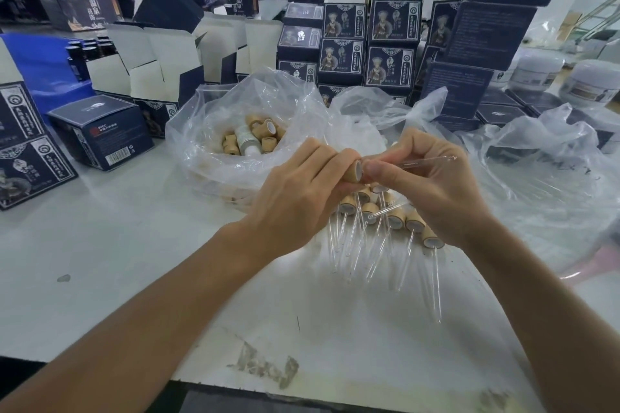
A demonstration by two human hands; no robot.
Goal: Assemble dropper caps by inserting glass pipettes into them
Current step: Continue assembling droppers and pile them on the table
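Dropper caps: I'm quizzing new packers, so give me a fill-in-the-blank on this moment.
1. The left hand holds a tan ____.
2. The right hand pinches a glass ____.
3. Loose caps wait in a clear plastic ____.
4. Finished droppers lie on the table beneath the ____.

Missing: cap; pipette; bag; hands

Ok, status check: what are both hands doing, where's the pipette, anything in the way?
Left hand grips dropper cap. Right hand pinches glass pipette at the cap's opening. Finished droppers piled just below; nothing blocking.
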